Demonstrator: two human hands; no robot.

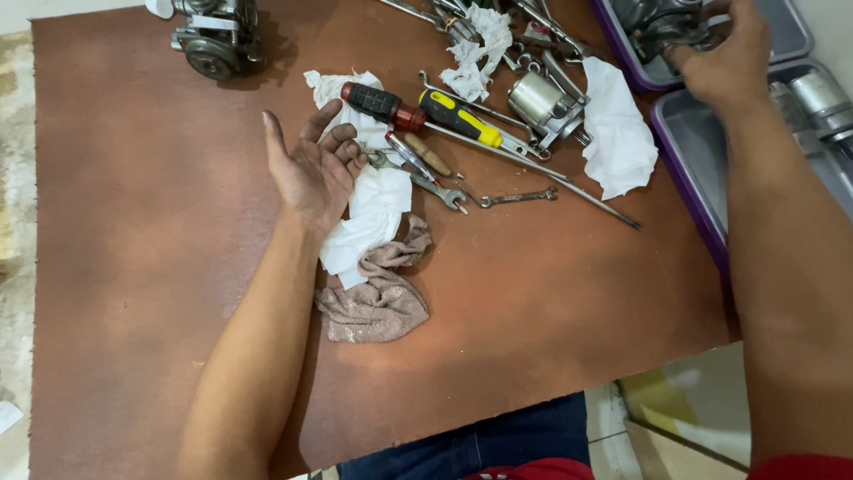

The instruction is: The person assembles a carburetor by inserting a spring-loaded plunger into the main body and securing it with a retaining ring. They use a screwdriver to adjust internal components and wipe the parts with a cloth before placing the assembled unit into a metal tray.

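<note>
My left hand (315,164) rests palm-up and open on the brown board (142,222), its fingers over a white paper towel (373,209); nothing is in it. Just right of its fingertips lie a red-and-black screwdriver (384,107), a yellow-and-black screwdriver (462,117) and small wrenches (520,197). My right hand (724,58) reaches to the far right and grips a dark metal engine part (662,22) inside a grey tray with a purple rim (622,49).
A brownish rag (382,302) lies under the towel. More crumpled white towels (617,133), a shiny metal cylinder part (542,100) and several tools crowd the far middle. A metal assembly (218,36) stands far left. A second purple-rimmed tray (689,178) holds metal parts at right.
</note>
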